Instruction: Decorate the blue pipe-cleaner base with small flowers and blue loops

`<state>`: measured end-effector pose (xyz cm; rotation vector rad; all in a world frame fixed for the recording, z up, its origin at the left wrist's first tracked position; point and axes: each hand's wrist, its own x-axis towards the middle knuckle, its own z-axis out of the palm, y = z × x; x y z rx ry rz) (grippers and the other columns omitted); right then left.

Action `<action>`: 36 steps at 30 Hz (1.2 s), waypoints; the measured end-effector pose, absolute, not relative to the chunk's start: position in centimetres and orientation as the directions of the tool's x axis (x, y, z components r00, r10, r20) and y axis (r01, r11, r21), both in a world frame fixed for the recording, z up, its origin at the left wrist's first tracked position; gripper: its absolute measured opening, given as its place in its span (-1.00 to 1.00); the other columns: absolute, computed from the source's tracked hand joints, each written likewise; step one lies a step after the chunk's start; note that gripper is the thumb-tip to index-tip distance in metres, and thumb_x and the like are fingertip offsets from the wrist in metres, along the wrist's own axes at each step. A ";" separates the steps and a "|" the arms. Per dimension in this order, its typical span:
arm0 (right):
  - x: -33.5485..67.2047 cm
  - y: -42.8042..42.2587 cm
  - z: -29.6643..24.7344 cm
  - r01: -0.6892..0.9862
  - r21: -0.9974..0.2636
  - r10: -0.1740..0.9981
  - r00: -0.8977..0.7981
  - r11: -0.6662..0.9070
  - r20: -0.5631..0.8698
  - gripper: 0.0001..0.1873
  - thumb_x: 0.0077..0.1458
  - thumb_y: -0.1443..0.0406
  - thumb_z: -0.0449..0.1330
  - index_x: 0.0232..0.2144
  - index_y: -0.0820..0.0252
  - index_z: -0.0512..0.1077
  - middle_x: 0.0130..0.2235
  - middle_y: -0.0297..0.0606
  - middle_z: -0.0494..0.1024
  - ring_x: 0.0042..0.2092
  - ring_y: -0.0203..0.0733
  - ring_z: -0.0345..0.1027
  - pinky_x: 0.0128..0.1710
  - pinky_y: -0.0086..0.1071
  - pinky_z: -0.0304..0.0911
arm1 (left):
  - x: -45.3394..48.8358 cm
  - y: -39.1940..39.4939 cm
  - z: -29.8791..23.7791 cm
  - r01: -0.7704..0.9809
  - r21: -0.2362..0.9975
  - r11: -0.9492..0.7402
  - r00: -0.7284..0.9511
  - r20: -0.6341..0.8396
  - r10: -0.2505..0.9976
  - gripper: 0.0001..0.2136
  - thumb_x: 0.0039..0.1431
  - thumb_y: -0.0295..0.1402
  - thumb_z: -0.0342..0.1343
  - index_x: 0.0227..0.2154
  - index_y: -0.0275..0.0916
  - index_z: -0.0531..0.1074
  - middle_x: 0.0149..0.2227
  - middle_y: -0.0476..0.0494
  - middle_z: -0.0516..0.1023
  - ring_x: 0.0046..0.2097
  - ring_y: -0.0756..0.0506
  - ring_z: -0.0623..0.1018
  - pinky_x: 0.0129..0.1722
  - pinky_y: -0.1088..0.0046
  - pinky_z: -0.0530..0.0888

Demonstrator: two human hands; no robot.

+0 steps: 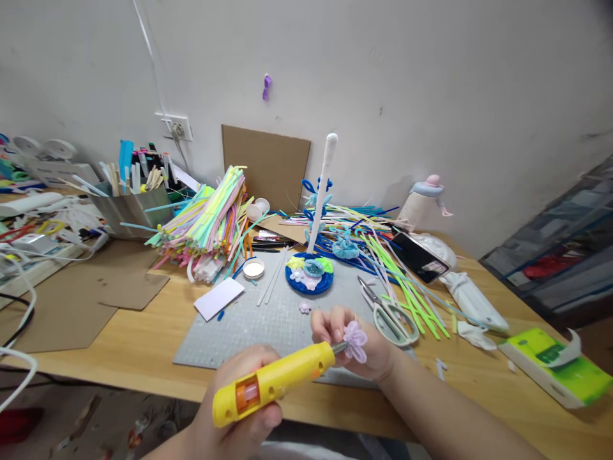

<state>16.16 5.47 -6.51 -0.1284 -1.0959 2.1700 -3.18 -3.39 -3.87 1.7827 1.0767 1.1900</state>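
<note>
My left hand is wrapped round a yellow glue gun, its metal nozzle pointing right. The nozzle meets a lilac fuzzy flower, apparently made of pipe cleaner, which my right hand pinches by its fingertips. Beyond my hands lies a blue round base with white, yellow, green and teal fuzzy pieces on it. A white wrapped stick rises there, with blue curled pieces around or behind it. Another small lilac flower rests on the grey cutting mat.
Scissors lie right of my right hand, near loose green pipe cleaners. A pipe-cleaner bundle, a white card and a small round dish are to the left. A phone and a green packet are farther right.
</note>
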 end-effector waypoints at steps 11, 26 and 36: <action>16.2 5.6 -6.7 -0.560 -0.724 0.648 -0.733 -0.403 0.206 -0.83 -0.14 0.27 0.30 -0.55 0.19 0.37 -0.46 -0.36 0.28 -0.56 -0.47 0.09 -0.68 -0.63 0.01 | -3.1 -3.1 -4.4 0.207 0.866 -0.455 0.267 0.397 0.878 -0.66 0.12 -0.08 -0.10 -0.49 -0.25 0.36 -0.50 -0.14 0.36 -0.42 -0.06 0.35 -0.42 0.44 0.31; 16.4 5.7 -6.8 -0.620 -0.673 0.651 -0.711 -0.403 0.265 -0.82 -0.10 0.32 0.26 -0.59 0.18 0.30 -0.45 -0.37 0.26 -0.57 -0.45 0.08 -0.63 -0.57 -0.01 | -3.1 -3.1 -4.8 0.194 0.854 -0.482 0.279 0.423 0.862 -0.69 0.13 -0.09 -0.09 -0.49 -0.23 0.32 -0.51 -0.10 0.32 -0.44 -0.04 0.34 -0.46 0.45 0.25; 16.3 5.6 -6.8 -0.606 -0.683 0.643 -0.722 -0.408 0.255 -0.78 -0.11 0.30 0.27 -0.61 0.18 0.27 -0.46 -0.38 0.26 -0.57 -0.44 0.07 -0.64 -0.56 -0.04 | -3.2 -3.2 -4.5 0.232 0.849 -0.475 0.298 0.403 0.865 -0.69 0.15 -0.11 -0.12 -0.50 -0.24 0.31 -0.51 -0.10 0.32 -0.44 -0.04 0.34 -0.45 0.45 0.27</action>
